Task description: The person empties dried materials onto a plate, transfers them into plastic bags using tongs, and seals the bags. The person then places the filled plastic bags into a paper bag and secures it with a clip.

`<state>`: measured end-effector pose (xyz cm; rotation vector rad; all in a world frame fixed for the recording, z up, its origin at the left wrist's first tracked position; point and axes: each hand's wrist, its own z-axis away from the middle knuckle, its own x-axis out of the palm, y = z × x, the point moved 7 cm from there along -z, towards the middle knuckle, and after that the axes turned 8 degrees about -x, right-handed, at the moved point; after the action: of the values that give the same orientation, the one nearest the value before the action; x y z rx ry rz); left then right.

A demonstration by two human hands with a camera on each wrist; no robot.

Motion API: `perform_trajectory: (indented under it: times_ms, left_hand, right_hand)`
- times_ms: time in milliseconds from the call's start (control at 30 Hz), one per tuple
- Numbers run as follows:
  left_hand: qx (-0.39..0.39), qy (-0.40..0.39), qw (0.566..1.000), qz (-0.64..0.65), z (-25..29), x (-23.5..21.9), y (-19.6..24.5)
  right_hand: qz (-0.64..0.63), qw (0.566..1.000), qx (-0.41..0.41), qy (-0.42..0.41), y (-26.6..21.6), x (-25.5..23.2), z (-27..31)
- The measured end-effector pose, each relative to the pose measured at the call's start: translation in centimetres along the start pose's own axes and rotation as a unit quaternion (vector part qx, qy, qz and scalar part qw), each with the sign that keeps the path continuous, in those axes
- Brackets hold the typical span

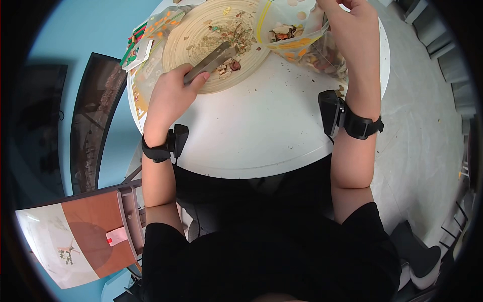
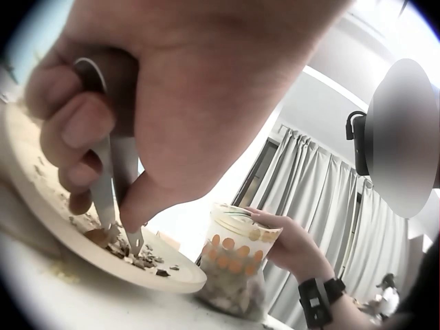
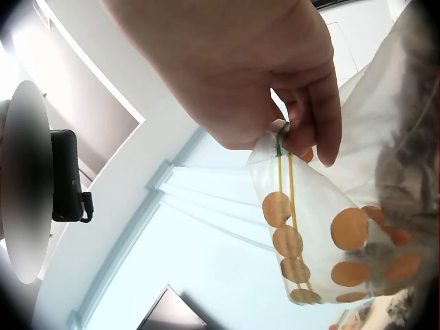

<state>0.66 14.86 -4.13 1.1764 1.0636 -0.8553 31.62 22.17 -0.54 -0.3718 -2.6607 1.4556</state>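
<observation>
My left hand (image 1: pixel 173 98) grips metal tongs (image 1: pixel 207 63) that slant over the near part of a round, pale plate (image 1: pixel 176 48) with ringed grain. In the left wrist view the tong tips are down among dried flakes and chips (image 2: pixel 141 260), beside a brown piece (image 2: pixel 97 237). A small heap of pinkish and pale dried pieces (image 1: pixel 230 68) lies near the plate's front edge. My right hand (image 1: pixel 354 35) pinches the top edge of a clear zip bag (image 3: pixel 349 230) with orange dots. The bag stands with its mouth spread, dried pieces (image 1: pixel 287 34) inside.
A second dotted bag (image 1: pixel 166 20) lies left of the plate, near a white box (image 1: pixel 138 55) and green and red strips (image 1: pixel 135 38). Crumbs dot the white round table (image 1: pixel 251 131). A screen (image 1: pixel 95 121) stands off to the left.
</observation>
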Motion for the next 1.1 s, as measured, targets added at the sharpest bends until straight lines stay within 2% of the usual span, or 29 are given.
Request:
perform_trajectory:
  times_ms: [67, 167, 367, 467, 500, 600, 633, 733, 767, 867, 900, 967, 1067, 1100]
  left_hand:
    - [0.024, 0.012, 1.000, 0.005, 0.0, 0.1, 0.4]
    - [0.032, 0.009, 0.999, 0.002, -0.4, 0.3, 0.3]
    - [0.015, 0.010, 0.999, 0.033, -0.8, -1.4, 0.0]
    - [0.030, 0.031, 0.991, 0.130, -0.7, -4.3, 0.3]
    - [0.035, 0.001, 0.984, 0.173, -0.5, -5.3, 1.2]
    - [0.134, 0.041, 0.969, 0.201, 1.0, -6.9, 5.4]
    - [0.118, 0.037, 0.973, 0.195, 1.2, -6.8, 6.3]
    - [0.154, 0.020, 0.986, 0.052, 1.6, -5.5, 9.4]
    - [0.120, -0.011, 0.991, 0.065, 1.5, -4.7, 9.4]
    - [0.076, 0.014, 0.993, 0.092, 1.6, -5.1, 7.3]
    - [0.070, 0.037, 0.991, 0.112, 1.3, -4.9, 5.3]
    - [0.015, 0.016, 0.995, 0.098, 1.5, -4.4, 2.1]
    - [-0.045, -0.016, 0.998, 0.040, 1.7, -3.0, -0.8]
    - [-0.061, -0.026, 0.998, 0.015, 1.8, -2.5, -1.5]
  right_hand:
    - [-0.004, 1.000, 0.019, -0.002, -0.1, 0.2, 0.0]
    - [-0.002, 1.000, -0.024, -0.004, -0.6, 0.3, 0.4]
    - [0.017, 0.999, -0.041, 0.003, -1.0, 0.1, 0.5]
    - [0.017, 1.000, 0.025, -0.005, -1.0, 0.2, 0.3]
    - [0.012, 1.000, 0.008, -0.007, -0.8, 0.3, 0.3]
    - [0.010, 0.999, -0.031, -0.011, -0.5, 0.2, 0.4]
    - [0.019, 0.999, -0.034, -0.011, -0.9, 0.1, 0.5]
    - [0.014, 0.999, -0.031, -0.001, -1.2, 0.2, 0.7]
    - [0.006, 1.000, -0.028, 0.004, -1.2, 0.2, 0.7]
    - [0.025, 0.999, 0.030, 0.004, -1.2, -0.2, 0.3]
    - [0.019, 1.000, 0.005, 0.005, -1.1, -0.4, 0.3]
    - [0.008, 0.999, -0.042, 0.007, -0.8, -0.6, 0.4]
    - [-0.013, 1.000, 0.006, 0.000, 0.1, -0.4, -0.1]
    - [-0.006, 1.000, -0.010, -0.003, 0.2, -0.3, -0.2]
